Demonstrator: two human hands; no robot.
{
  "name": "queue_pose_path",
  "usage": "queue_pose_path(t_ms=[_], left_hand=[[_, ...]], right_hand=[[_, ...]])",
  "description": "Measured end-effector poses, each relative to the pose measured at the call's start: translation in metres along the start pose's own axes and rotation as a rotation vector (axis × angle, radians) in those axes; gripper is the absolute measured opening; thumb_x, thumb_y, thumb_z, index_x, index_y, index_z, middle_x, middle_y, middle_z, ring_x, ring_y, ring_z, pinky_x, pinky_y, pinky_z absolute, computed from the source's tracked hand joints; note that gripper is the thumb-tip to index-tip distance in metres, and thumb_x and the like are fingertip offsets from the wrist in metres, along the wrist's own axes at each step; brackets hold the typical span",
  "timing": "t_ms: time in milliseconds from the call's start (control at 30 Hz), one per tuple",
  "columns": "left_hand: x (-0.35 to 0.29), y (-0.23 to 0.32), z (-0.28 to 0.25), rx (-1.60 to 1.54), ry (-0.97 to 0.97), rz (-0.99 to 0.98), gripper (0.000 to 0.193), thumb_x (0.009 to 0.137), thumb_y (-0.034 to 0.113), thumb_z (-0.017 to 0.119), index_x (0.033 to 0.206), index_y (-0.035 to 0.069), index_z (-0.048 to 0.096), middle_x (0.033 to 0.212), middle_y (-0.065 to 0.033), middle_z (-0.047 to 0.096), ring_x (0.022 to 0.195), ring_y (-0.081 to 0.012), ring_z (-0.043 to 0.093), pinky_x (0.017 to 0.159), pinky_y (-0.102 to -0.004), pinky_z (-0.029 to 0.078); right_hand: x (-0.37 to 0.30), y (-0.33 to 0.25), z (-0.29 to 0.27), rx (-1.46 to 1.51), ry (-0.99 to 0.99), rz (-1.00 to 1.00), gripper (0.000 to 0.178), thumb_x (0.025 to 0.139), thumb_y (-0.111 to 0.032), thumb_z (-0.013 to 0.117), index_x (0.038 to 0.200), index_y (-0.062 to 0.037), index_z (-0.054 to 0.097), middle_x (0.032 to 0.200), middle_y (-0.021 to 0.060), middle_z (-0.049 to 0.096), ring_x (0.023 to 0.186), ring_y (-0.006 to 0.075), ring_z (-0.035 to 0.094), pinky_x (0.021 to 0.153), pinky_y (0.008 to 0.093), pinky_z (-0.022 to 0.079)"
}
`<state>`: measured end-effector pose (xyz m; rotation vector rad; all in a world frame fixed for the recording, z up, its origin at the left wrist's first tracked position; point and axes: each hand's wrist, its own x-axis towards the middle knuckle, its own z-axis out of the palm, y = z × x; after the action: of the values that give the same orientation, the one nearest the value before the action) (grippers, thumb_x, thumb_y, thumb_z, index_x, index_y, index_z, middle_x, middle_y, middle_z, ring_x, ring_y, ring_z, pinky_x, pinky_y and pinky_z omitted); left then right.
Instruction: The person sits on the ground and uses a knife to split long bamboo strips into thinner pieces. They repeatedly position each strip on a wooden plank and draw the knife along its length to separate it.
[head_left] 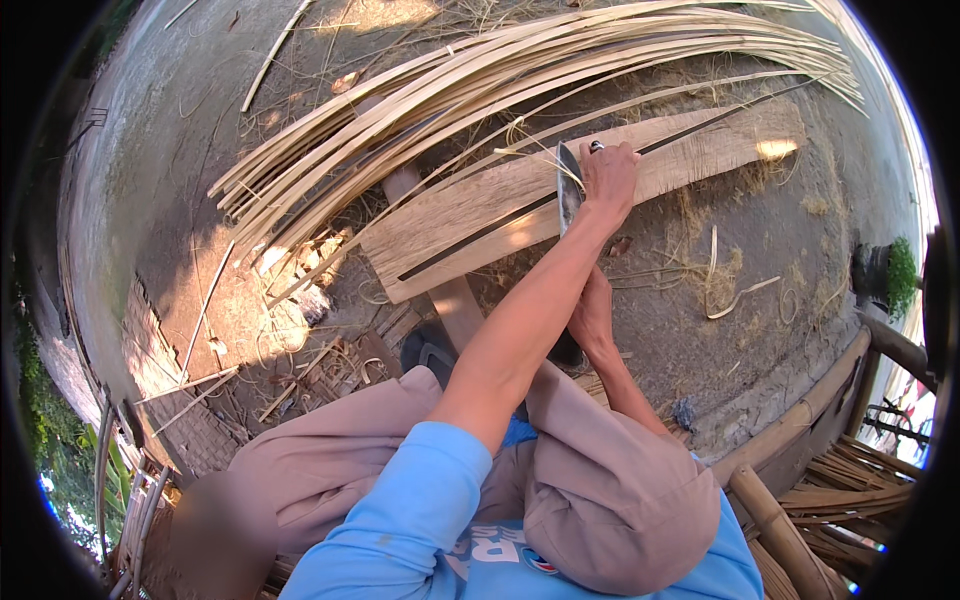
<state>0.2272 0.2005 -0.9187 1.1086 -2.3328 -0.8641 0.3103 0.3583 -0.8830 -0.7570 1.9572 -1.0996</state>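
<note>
Earthen floor (680, 345) is carrying a plank worktop (480, 215) and a bundle of long pale strips (560, 50).
The worktop is lying slantwise toward one o'clock, a crosswise timber (457, 308) showing beneath it; along its length a narrow dark line (500, 224) is running, whether strip or slot being hard to tell. The bundle is arching across twelve o'clock, just beyond. On the floor, a lone stick (277, 55) is resting at eleven, curled slivers (713, 250) are lying at three, and a woven mat (200, 430) is spreading at eight.
</note>
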Motion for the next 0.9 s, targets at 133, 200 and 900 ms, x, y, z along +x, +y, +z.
queue_pose_path(t_ms=[133, 200, 900], left_hand=[[-0.005, -0.005, 0.007, -0.025, 0.02, 0.069, 0.029, 0.103, 0.028, 0.056, 0.089, 0.005, 0.066, 0.081, -0.0151, 0.072, 0.081, -0.0348, 0.069, 0.086, -0.0458, 0.041], [-0.008, -0.005, 0.007, -0.02, 0.048, 0.095, 0.028, 0.103, 0.028, 0.056, 0.09, 0.005, 0.066, 0.081, -0.0148, 0.072, 0.081, -0.0348, 0.069, 0.087, -0.0463, 0.04], [-0.01, -0.005, -0.002, -0.083, -0.02, 0.019, 0.033, 0.104, 0.03, 0.056, 0.088, 0.003, 0.067, 0.084, -0.0163, 0.072, 0.083, -0.0365, 0.067, 0.09, -0.0484, 0.042]], right_hand=[[0.004, 0.01, 0.011, 0.004, -0.02, -0.045, 0.033, 0.092, -0.01, 0.067, 0.121, 0.0048, 0.06, 0.11, 0.0219, 0.073, 0.108, 0.0306, 0.07, 0.091, 0.041, 0.053], [-0.003, 0.016, 0.017, 0.046, -0.051, -0.026, 0.034, 0.091, -0.011, 0.068, 0.12, 0.0042, 0.059, 0.109, 0.0207, 0.072, 0.105, 0.0301, 0.07, 0.09, 0.0409, 0.053], [-0.044, 0.041, 0.068, 0.24, -0.367, 0.086, 0.046, 0.089, -0.021, 0.076, 0.127, 0.0004, 0.059, 0.12, 0.0151, 0.065, 0.111, 0.0253, 0.062, 0.096, 0.0418, 0.05]])
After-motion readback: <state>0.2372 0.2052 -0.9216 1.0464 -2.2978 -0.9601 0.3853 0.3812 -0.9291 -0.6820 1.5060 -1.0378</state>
